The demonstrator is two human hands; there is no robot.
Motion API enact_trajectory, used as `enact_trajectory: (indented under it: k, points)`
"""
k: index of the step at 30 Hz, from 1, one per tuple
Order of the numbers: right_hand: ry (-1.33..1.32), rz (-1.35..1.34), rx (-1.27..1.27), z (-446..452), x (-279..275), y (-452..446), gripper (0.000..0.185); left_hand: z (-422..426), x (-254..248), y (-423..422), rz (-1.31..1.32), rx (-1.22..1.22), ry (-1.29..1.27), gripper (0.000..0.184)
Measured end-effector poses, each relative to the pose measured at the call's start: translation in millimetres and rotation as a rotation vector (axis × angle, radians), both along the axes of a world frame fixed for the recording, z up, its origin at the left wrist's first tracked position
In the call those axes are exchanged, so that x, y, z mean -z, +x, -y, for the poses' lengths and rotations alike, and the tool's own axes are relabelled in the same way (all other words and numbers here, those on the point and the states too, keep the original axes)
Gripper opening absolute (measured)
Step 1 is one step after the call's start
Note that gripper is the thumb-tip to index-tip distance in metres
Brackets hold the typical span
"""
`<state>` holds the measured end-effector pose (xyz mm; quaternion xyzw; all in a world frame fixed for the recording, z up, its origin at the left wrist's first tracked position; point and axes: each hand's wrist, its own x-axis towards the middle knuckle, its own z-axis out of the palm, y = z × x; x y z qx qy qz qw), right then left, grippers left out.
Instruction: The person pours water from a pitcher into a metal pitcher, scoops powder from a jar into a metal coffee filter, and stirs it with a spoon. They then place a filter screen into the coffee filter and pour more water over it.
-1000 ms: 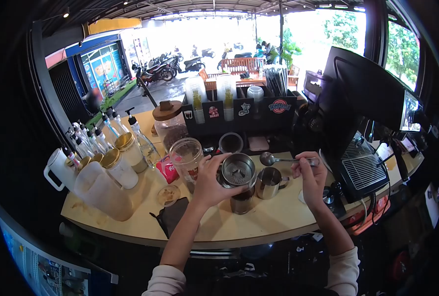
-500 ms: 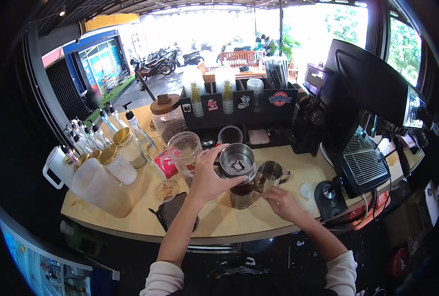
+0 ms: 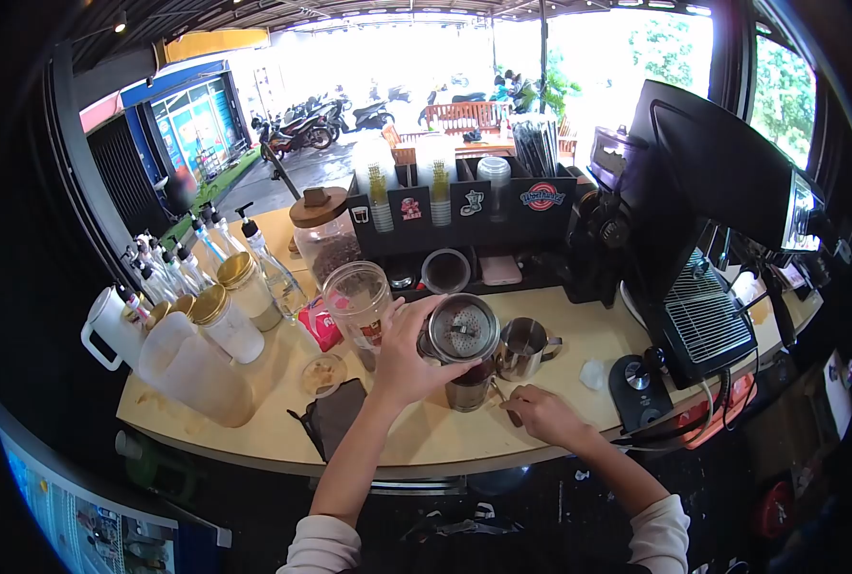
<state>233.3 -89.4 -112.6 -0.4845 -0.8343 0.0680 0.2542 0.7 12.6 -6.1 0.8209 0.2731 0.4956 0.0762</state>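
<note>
My left hand (image 3: 412, 356) is wrapped round a round metal filter (image 3: 462, 330) with a perforated disc inside, tilted and held above a glass (image 3: 469, 390) of dark liquid. Lower right of the glass, my right hand (image 3: 543, 415) is closed on the spoon (image 3: 502, 394), whose far end meets the side of the glass; whether it is inside cannot be made out. A steel pitcher (image 3: 521, 348) stands just behind my right hand. To the left of the filter is a clear open jar (image 3: 357, 293).
Gold-lidded jars (image 3: 213, 304), a plastic pitcher (image 3: 191, 368) and pump bottles (image 3: 263, 251) crowd the left. A black cup holder (image 3: 459, 215) spans the back. At right are a coffee machine (image 3: 698, 320) and a tamper (image 3: 638, 378). A dark cloth (image 3: 342, 419) lies near the front edge.
My right hand has come down and left with the spoon, from beside the steel pitcher to the glass. My left hand has tilted the filter, and its perforated disc shows more clearly.
</note>
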Motion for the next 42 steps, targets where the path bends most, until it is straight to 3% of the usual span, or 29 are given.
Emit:
enact_trajectory:
  k: [4,6,10,12,13,15,19,21,29,32,42]
  points:
    - [0.209,-0.09,0.081,-4,-19,7,0.02,-2,3,-1,-0.011,0.003,0.024,0.079]
    - [0.555,-0.205,0.322,-14,-34,12,0.02,-3,4,-1,-0.029,0.008,0.011,0.081]
    - [0.544,-0.206,0.451,-37,-19,32,0.017,-4,10,2,0.048,0.03,-0.08,0.078]
    - [0.148,-0.648,0.422,-43,0,34,0.014,-4,11,3,0.102,0.051,-0.139,0.076]
    - [0.149,-0.65,0.42,-47,9,38,0.014,-3,11,3,0.156,0.106,-0.237,0.076]
    - [-0.116,-1.02,0.366,-51,23,42,0.019,-3,13,4,0.21,0.158,-0.337,0.076]
    - [-0.102,-1.091,0.328,-53,39,43,0.016,-9,20,7,0.3,0.231,-0.41,0.075]
    - [-0.069,-1.253,0.289,-55,38,38,0.017,-9,20,8,0.319,0.25,-0.432,0.075]
    - [-0.073,-1.259,0.271,-54,-22,42,0.017,-6,9,3,0.139,0.188,-0.295,0.074]
    - [-0.011,-1.265,0.15,-58,-50,46,0.017,-5,3,2,0.094,0.159,-0.24,0.074]
    - [-0.049,-1.172,0.098,-63,-140,29,0.016,-7,-2,6,0.012,0.052,-0.305,0.075]
